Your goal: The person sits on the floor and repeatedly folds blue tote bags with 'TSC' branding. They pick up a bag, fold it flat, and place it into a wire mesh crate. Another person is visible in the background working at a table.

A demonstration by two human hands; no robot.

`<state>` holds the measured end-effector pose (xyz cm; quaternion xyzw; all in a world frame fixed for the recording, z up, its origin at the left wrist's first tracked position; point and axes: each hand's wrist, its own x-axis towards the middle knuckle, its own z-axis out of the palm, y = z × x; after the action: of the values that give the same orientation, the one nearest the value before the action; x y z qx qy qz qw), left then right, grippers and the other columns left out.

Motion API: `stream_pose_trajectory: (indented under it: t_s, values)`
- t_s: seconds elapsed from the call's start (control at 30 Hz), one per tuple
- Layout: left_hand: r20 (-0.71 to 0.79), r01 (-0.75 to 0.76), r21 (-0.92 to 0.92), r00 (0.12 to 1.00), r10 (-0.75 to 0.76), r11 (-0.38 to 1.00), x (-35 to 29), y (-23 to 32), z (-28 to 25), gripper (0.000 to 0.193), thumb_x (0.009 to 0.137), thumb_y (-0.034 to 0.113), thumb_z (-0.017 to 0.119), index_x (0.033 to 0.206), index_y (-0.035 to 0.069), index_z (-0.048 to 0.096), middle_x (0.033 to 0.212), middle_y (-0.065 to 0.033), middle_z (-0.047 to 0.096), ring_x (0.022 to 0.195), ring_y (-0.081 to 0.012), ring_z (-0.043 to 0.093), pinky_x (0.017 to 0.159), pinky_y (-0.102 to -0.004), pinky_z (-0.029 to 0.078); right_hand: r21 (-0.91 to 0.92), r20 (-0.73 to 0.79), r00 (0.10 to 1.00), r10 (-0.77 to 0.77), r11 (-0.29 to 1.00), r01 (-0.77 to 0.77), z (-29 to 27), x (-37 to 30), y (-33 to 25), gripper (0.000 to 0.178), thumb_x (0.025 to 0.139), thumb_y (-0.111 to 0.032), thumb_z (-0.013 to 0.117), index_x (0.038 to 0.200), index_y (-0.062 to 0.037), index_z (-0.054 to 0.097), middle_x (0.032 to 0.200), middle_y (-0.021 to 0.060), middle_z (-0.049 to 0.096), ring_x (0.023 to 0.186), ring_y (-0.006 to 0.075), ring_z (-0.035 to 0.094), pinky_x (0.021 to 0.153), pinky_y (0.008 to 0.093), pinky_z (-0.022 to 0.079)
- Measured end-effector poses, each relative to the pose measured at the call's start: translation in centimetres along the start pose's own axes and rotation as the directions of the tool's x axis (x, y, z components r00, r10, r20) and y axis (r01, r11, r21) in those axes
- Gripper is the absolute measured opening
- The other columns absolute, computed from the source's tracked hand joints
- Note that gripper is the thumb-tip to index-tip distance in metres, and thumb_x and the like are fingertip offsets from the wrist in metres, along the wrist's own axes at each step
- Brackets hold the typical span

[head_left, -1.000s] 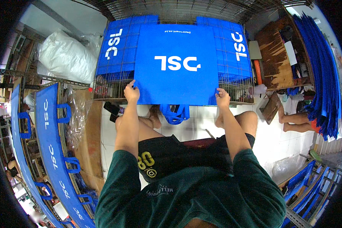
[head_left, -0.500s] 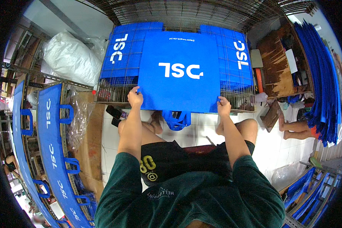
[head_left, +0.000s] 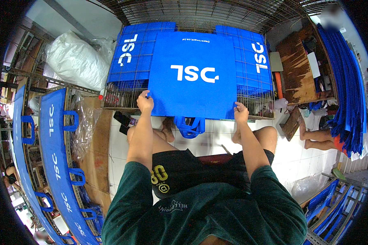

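Note:
A flat blue fabric bag (head_left: 192,96) with white printing lies on top of a wire rack (head_left: 255,100), its printing upside down to me. Its blue handles (head_left: 190,127) hang below the near edge. My left hand (head_left: 145,103) has its fingers curled closed at the bag's left edge, close to the near corner. Opposite it, my right hand (head_left: 241,112) pinches the right edge near the other corner. The fingertips are small, so how much cloth each holds is hard to see. Beneath the bag lie a left blue stack (head_left: 131,73) and a right blue stack (head_left: 249,77) behind wire mesh.
More wire racks (head_left: 200,14) rise at the far side. To the left stand a white plastic sack (head_left: 75,61) and long printed blue panels with handles (head_left: 55,139). Blue fabric pieces (head_left: 335,90) hang at the right, above another person's legs (head_left: 315,137). A wooden board (head_left: 292,124) leans nearby.
Both hands stay at the bag's edges, and the bag keeps its place on the rack. A blurred part of a person now shows at the far right.

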<state>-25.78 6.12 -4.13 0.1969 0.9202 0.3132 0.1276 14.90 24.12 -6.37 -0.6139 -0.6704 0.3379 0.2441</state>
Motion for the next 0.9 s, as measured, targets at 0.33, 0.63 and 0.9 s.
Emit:
stream_pose_trajectory:
  t_s: [0.33,0.63,0.9]
  values:
    - [-0.058,0.043,0.025,0.997,-0.041,0.999,-0.8,0.4,-0.5,0.037,0.073,0.012,0.066,0.109,0.012,0.061,0.106,-0.0131,0.063,0.1,-0.0318,0.059,0.087,-0.041,0.046,0.058,-0.019,1.0,0.014,0.998,-0.013,-0.1,-0.1,0.3,0.026,0.078,-0.004,0.064,0.104,-0.0078,0.065,0.086,0.0121,0.068,0.078,0.0175,0.064,0.074,0.0295,0.05]
    - [0.108,-0.179,-0.596,0.948,0.3,0.782,-4.7,4.9,-4.1,0.042,0.077,0.012,0.071,0.113,0.001,0.052,0.101,-0.0123,0.058,0.095,-0.0214,0.055,0.086,-0.0345,0.045,0.383,-0.171,0.985,-0.016,0.92,0.082,-6.6,2.3,2.6,0.027,0.077,-0.012,0.069,0.104,-0.0052,0.065,0.09,0.0076,0.067,0.08,0.0149,0.06,0.075,0.0289,0.048]
    - [0.496,0.123,-0.751,0.753,0.432,0.649,-22.4,3.9,-4.4,0.028,0.08,-0.002,0.063,0.105,0.001,0.052,0.082,-0.0026,0.059,0.076,-0.01,0.057,0.071,-0.0229,0.047,0.587,-0.192,0.977,-0.096,0.786,0.193,-26.0,1.5,-8.0,0.032,0.085,-0.011,0.061,0.116,-0.0061,0.056,0.09,0.0029,0.064,0.076,0.0091,0.059,0.063,0.0221,0.045]
